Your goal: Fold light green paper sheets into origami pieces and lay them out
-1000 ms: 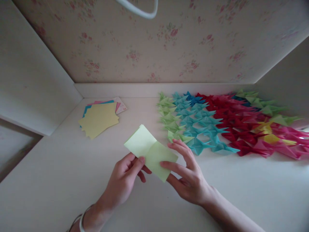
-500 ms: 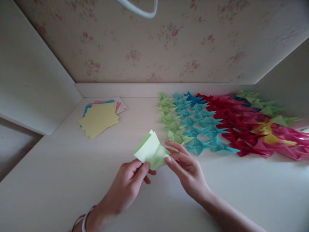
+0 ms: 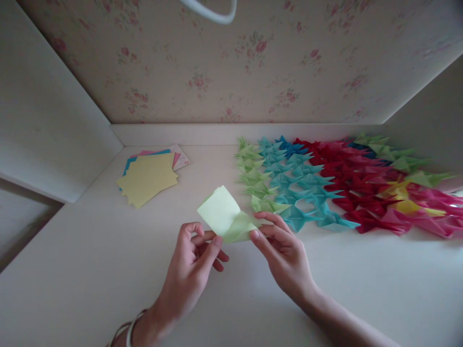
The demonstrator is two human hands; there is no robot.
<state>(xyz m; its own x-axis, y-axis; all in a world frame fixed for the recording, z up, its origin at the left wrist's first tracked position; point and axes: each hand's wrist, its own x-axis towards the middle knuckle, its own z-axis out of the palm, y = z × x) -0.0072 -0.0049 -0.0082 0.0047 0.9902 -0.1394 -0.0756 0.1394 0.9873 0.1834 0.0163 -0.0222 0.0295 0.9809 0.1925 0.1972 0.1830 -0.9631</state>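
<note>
A light green sheet of origami paper [image 3: 221, 212], partly folded, is held above the white desk between both hands. My left hand [image 3: 193, 262] pinches its lower left edge between thumb and fingers; the index finger is bent up off the paper. At the right corner, the thumb and fingers of my right hand [image 3: 280, 250] grip the paper. One square flap points up and to the left, and the part by the right hand is creased and curved. The undersides of the folds are hidden.
Rows of folded paper cranes [image 3: 298, 178] in green, blue, red, pink and yellow cover the right side of the desk [image 3: 231, 303]. A stack of paper sheets [image 3: 150, 178], yellow on top, lies at the back left. A white cable [image 3: 213, 14] hangs before the flowered wall.
The green paper has tilted, so its square flap faces me more flatly and opens further left. My left index finger has lifted off it. The right hand keeps its grip.
</note>
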